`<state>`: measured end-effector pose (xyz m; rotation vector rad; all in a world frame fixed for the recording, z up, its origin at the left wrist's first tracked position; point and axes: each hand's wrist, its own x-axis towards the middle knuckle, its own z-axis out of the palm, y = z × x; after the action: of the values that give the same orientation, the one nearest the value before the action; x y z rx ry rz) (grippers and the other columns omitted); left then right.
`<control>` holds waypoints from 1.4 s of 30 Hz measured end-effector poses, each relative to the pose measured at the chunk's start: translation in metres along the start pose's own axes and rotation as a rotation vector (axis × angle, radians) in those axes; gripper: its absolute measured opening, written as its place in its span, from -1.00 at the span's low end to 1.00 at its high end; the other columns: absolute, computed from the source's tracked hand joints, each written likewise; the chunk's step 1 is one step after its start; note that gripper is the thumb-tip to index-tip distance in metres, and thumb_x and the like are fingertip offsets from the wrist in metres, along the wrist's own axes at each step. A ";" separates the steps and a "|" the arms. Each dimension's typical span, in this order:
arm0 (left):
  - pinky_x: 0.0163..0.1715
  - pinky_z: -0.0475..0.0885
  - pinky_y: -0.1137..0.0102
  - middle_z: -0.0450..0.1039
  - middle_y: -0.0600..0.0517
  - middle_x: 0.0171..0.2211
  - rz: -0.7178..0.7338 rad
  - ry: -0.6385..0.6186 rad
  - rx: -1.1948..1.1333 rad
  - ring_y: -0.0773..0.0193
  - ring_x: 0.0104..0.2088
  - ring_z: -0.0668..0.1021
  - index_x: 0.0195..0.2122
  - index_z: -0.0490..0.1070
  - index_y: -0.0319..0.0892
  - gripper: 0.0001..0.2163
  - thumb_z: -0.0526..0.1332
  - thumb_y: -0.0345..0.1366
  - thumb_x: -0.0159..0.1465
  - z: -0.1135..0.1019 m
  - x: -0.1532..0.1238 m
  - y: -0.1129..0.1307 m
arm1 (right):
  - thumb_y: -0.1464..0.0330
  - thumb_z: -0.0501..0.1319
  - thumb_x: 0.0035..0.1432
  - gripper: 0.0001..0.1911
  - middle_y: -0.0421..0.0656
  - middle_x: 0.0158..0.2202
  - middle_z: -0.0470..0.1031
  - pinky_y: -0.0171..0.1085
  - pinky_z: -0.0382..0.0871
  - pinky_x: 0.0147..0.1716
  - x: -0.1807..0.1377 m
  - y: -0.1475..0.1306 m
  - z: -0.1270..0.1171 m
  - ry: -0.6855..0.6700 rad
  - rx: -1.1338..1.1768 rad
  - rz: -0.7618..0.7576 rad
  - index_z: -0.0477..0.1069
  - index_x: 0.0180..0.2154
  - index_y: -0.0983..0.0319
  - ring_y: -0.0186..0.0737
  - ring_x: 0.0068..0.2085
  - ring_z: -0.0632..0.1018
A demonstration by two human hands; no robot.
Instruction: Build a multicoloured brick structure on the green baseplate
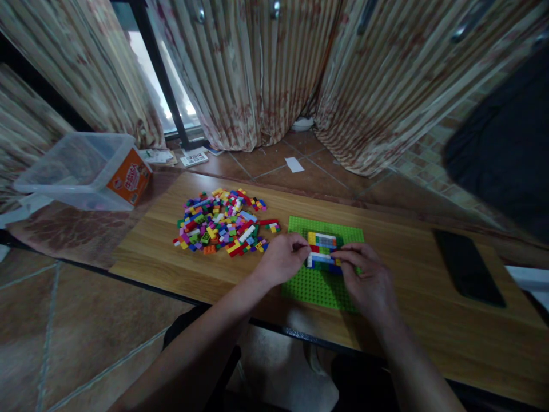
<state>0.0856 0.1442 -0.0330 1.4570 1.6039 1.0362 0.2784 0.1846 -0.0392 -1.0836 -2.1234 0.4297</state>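
Observation:
A green baseplate (326,286) lies on a wooden table (420,309). A small block of stacked coloured bricks (322,247) stands on the plate. My left hand (281,258) rests at the block's left side, fingers curled and pinched against it. From the right, my right hand (369,280) reaches in with its fingertips pressed on the block's near edge. A heap of loose coloured bricks (223,223) lies to the left of the plate, a short way from my left hand.
A clear plastic bin (81,169) with an orange label sits on the floor at the far left. A black phone (467,266) lies on the table's right side. Striped curtains hang behind the table, and papers lie on the tiled floor.

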 end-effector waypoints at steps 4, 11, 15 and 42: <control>-0.40 0.34 0.47 0.50 0.07 -0.45 -0.004 0.000 0.005 0.33 -0.42 0.48 -0.39 0.50 -0.21 -0.84 0.13 -0.36 0.22 0.000 0.000 0.000 | 0.43 0.11 0.16 -0.76 -0.12 -0.20 0.45 -0.16 0.42 -0.17 -0.001 0.000 0.001 -0.002 -0.018 -0.035 0.56 -0.35 0.15 -0.18 -0.18 0.51; -0.39 0.35 0.48 0.50 0.07 -0.46 0.005 -0.011 0.005 0.33 -0.42 0.49 -0.40 0.50 -0.21 -0.83 0.12 -0.35 0.23 0.000 0.000 -0.002 | 0.42 0.08 0.19 -0.72 -0.07 -0.21 0.46 -0.13 0.43 -0.19 0.000 -0.001 0.002 -0.022 -0.129 -0.100 0.59 -0.36 0.18 -0.13 -0.18 0.49; -0.41 0.33 0.47 0.50 0.07 -0.46 -0.004 -0.014 0.000 0.33 -0.44 0.48 -0.40 0.49 -0.21 -0.83 0.12 -0.34 0.22 0.000 0.000 -0.001 | 0.43 0.07 0.18 -0.70 -0.07 -0.20 0.46 -0.10 0.43 -0.18 -0.001 -0.003 0.001 -0.063 -0.185 -0.093 0.58 -0.34 0.15 -0.09 -0.15 0.48; -0.51 0.26 0.47 0.39 0.08 -0.54 -0.037 0.095 -0.364 0.40 -0.53 0.35 -0.38 0.48 -0.20 -0.78 0.23 -0.13 0.15 -0.034 -0.009 0.027 | 0.31 0.14 0.13 -0.78 -0.09 -0.29 0.54 -0.14 0.43 -0.22 0.011 0.009 -0.012 0.363 0.168 0.295 0.55 -0.34 0.20 -0.16 -0.25 0.54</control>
<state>0.0670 0.1330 0.0060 1.1446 1.4090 1.3134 0.2872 0.1985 -0.0313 -1.2729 -1.5906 0.4967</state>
